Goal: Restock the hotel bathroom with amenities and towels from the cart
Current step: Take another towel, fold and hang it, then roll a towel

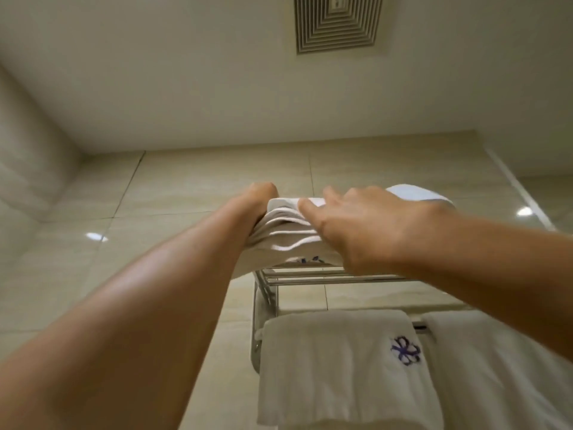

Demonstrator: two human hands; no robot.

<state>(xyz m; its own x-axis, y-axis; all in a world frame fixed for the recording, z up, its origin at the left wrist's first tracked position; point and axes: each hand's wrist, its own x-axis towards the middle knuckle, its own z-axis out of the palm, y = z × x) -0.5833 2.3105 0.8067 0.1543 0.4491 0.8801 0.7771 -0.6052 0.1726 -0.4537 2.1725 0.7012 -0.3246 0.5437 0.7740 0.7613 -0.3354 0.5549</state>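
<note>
**Desk:** Towels first, please. How many, and where?

**Caption writer:** Four white ones can be counted. A folded towel [288, 240] sits on top of the chrome towel rack [310, 279], its stacked edges facing the camera. A second, rolled or folded towel [418, 193] lies just behind it on the same shelf, mostly hidden by the right hand. Two more hang from the rack's lower bar: a hanging towel [341, 367] with a purple flower emblem [405, 350] stitched near its upper right corner, and a plain hanging towel [502, 373] just beside it to the right.

**Desk:** Hands?

**Caption writer:** Two, both bare-armed, raised to the shelf. The left hand [260, 197] is pressed to the folded towel's left end; its fingers are hidden behind the cloth, so I cannot tell whether they curl around it. The right hand [366, 225] lies over the towel's right side with fingers spread and fairly straight, resting on the fabric rather than clutching it.

**Desk:** Anything else holding something?

**Caption writer:** Only the rack: two towels on its top shelf, two on its bar. It is fixed to a beige tiled wall [217, 181]. One square ceiling vent [339, 23] shows overhead, and two light reflections gleam on the tiles.
</note>
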